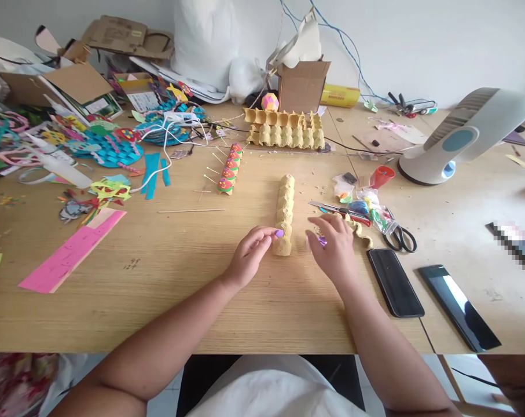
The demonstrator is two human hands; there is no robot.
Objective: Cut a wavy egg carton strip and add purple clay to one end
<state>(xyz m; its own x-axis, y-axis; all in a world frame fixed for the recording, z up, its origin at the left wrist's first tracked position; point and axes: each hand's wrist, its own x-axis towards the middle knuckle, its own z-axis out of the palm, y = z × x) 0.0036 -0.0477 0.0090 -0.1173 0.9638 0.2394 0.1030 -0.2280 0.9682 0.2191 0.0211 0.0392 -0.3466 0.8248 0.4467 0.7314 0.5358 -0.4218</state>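
Observation:
A plain strip of egg-carton cups (285, 211) lies lengthwise on the wooden table (171, 289) in front of me. My left hand (250, 255) is closed in a pinch on a small purple piece (279, 233), held against the near end of the strip. My right hand (334, 246) hovers just right of the strip, fingers curled over a small purple piece (322, 240). A second strip with painted, coloured cups (228, 169) lies further back to the left, with thin sticks poking out of it.
Scissors (399, 236), pens and craft bits lie right of my hand. Two dark phones (395, 282) (458, 307) rest near the front edge. A white fan (466, 136) stands at right. Egg cartons (286, 128), a cardboard box (303, 85) and paper scraps fill the back and left; a pink paper sheet (73, 250) lies at left.

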